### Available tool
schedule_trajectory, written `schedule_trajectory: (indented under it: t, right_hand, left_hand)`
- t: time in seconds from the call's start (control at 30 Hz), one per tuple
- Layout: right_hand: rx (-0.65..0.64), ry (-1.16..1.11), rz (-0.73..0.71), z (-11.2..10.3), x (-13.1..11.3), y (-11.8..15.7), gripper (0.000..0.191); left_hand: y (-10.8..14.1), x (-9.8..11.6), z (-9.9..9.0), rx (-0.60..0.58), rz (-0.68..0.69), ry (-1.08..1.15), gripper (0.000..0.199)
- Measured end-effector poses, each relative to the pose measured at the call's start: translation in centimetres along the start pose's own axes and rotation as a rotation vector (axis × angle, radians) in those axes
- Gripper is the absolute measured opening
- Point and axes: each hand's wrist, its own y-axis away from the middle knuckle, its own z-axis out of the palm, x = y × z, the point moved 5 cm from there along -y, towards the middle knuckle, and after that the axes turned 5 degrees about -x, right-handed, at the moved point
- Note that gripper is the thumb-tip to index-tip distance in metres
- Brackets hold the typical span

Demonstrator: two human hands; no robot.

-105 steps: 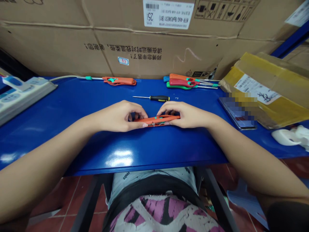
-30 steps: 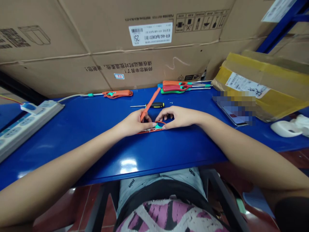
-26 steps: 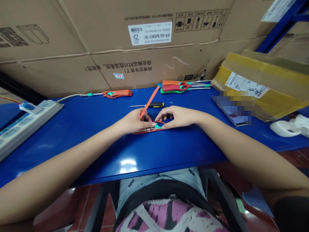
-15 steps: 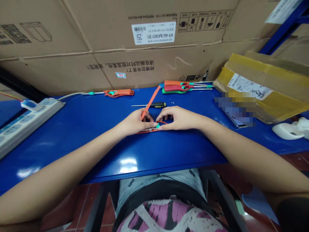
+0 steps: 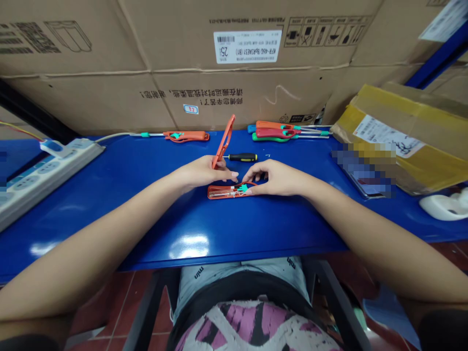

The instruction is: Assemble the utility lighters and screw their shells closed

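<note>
An opened orange lighter half (image 5: 220, 192) lies on the blue table, its inner parts showing, with a green trigger (image 5: 243, 187) near its right end. My right hand (image 5: 268, 178) has its thumb and fingers closed about that right end. In my left hand (image 5: 210, 170) is the other orange shell half (image 5: 224, 141), held up at a slant between thumb and fingers, just beyond the lower half. Behind my left hand lies a black and yellow screwdriver (image 5: 243, 157), its shaft partly hidden by the shell and fingers.
Several long-necked lighters (image 5: 272, 130) lie at the back right, and one orange lighter (image 5: 188, 136) at the back left. A power strip (image 5: 47, 168) sits left. To the right are a phone (image 5: 360, 178), a taped carton (image 5: 405, 146) and a white object (image 5: 442, 207). Cardboard boxes (image 5: 175, 48) wall the back.
My left hand has drawn back from the lower lighter half, uncovering its left part. The shell in it has turned to show its cut-out. My right hand stays at the right end.
</note>
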Motion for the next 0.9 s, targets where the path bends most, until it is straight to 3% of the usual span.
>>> schedule_trajectory:
  t: [0.2,0.4,0.9]
  right_hand:
    - [0.007,0.019,-0.003,0.05,0.08,0.0,0.037]
    - [0.002,0.019,-0.005,0.16,0.03,-0.02,0.034]
    - [0.044,0.106,-0.057,0.13,-0.62,0.27,0.033]
  left_hand:
    - [-0.31,-0.5,0.49,-0.021,0.029,0.002,0.054]
    - [-0.18,-0.42,0.22,-0.13,0.045,-0.001,0.055]
    - [-0.11,-0.36,0.57,-0.062,0.039,-0.012,0.05]
